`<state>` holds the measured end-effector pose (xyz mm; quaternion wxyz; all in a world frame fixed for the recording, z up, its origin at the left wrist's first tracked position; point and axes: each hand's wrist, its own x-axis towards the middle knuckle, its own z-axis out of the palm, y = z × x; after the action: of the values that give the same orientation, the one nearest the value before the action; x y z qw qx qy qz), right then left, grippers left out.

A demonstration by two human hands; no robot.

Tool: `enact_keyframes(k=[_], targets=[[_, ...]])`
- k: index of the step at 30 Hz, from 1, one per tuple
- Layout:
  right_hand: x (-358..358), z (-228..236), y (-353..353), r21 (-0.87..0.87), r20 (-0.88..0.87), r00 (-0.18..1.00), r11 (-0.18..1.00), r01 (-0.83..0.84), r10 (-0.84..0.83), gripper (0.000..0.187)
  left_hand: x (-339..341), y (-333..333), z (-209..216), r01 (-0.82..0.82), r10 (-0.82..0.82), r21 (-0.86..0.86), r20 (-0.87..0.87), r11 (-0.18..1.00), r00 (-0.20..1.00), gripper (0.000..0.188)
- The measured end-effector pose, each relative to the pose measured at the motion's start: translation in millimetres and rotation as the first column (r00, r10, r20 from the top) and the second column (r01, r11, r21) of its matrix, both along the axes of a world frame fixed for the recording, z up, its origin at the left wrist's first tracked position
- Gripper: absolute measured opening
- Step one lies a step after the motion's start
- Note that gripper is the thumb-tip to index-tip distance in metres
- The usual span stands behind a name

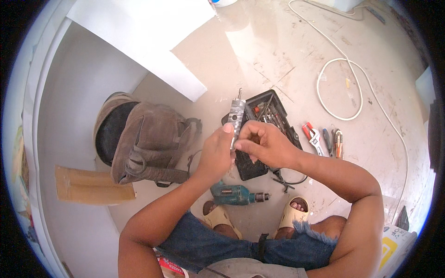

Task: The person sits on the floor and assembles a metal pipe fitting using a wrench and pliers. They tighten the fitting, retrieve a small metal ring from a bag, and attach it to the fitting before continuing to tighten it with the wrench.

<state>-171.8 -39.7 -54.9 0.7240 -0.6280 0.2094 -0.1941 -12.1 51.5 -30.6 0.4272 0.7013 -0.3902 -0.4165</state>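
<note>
A silver-grey cylindrical tool point(236, 113) with mottled bands, a dark round hole in its side and a thin metal shank at its top end stands nearly upright before me. My left hand point(216, 150) is closed round its lower part, thumb along the side. Fingers curled, my right hand point(264, 143) pinches at the tool's lower end from the right; what its fingertips press on is partly hidden. Below both hands lies an open black tool case point(273, 99) holding several bits and small tools. A teal power drill point(234, 194) lies on the floor near my feet.
To the right lie an adjustable wrench point(315, 139) with a red handle, a dark-handled tool point(327, 139) and an orange-and-black tool point(339, 142). A brown backpack point(153, 139) and cardboard point(95, 185) sit left. A white cable point(320, 92) loops across the floor; a white panel point(139, 32) juts in.
</note>
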Motion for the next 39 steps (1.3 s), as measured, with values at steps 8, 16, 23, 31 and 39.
enact_keyframes(k=[8,16,23,31,39], targets=[[-7.6,5.3,-27.4,0.398,0.252,0.963,0.917,-0.010,-0.099,0.031,18.9,2.2,7.9,0.265,-0.220,0.040,-0.449,0.963,0.866,0.046],[-13.1,1.9,-30.8,0.309,0.114,0.987,0.948,0.074,-0.114,0.044,20.1,-8.6,17.8,0.358,-0.286,0.184,-0.328,0.915,0.900,0.034],[-12.4,-8.8,-36.6,0.370,0.205,0.976,0.929,-0.010,-0.072,0.049,23.9,-9.8,14.4,0.339,-0.302,0.184,-0.202,0.923,0.932,0.043],[-18.2,-11.3,-39.8,0.355,0.119,0.992,0.935,-0.005,-0.040,0.051,20.4,-7.8,14.6,0.316,-0.293,0.168,-0.145,0.934,0.945,0.037],[-18.2,-14.9,-40.9,0.176,0.024,0.999,0.984,0.035,-0.040,0.062,19.2,-6.4,13.8,0.300,-0.278,0.201,-0.130,0.932,0.952,0.035]])
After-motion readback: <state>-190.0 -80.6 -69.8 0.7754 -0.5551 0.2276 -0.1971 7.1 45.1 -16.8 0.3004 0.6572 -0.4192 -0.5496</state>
